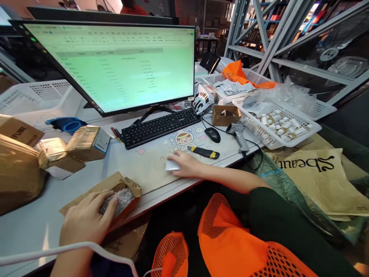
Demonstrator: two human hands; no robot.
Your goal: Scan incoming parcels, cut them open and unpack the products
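Note:
At the table's front left, an opened cardboard box (131, 185) holds a bundle in clear bubble wrap (124, 198). My left hand (86, 215) reaches over the box, thumb and fingers closed on the bundle; what the wrap contains is hidden. On the desk mat (150, 167), my right hand (186, 164) has its fingers bent around a small flat white object (172, 165), partly covered and slightly blurred. Just beyond that hand lies a black and yellow utility knife (204, 152).
A monitor (123, 69) and keyboard (161, 127) stand behind the mat. To the right are a mouse (212, 134), a barcode scanner (239, 137) and a white basket (271, 140) of small bottles. Taped cartons (88, 142) sit left. A white cable (72, 246) crosses my left wrist.

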